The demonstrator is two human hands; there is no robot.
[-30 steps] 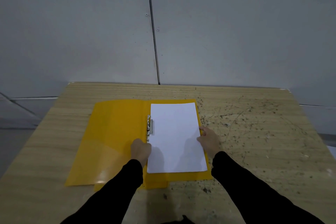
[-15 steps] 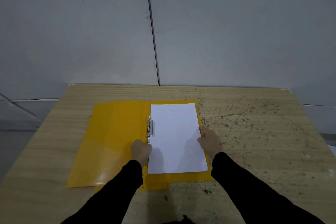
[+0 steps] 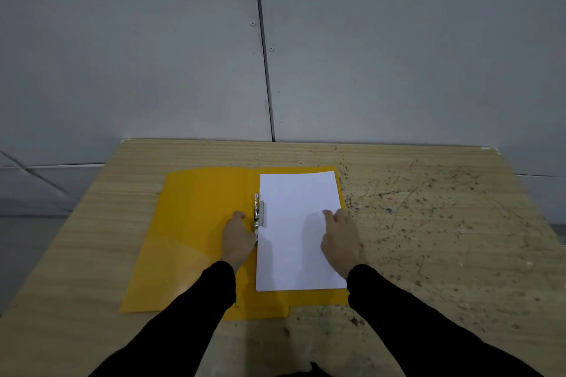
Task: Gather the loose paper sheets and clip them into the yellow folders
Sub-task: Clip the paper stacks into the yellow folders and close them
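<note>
Table (image 3: 428,223): stands against the wall (image 3: 153,55) behind it.
Folder (image 3: 196,223): lies open on the table, left of centre, with its cover leaf spread to the left.
Paper sheets (image 3: 297,202): stacked on the folder's right leaf.
Clip (image 3: 258,213): at the spine, over the sheets' left edge.
Left hand (image 3: 237,239): on the folder, just left of the clip.
Right hand (image 3: 340,239): flat on the sheets, at their right edge.

Left hand (image 3: 237,237) palm-down, right hand (image 3: 340,240) flat
</note>
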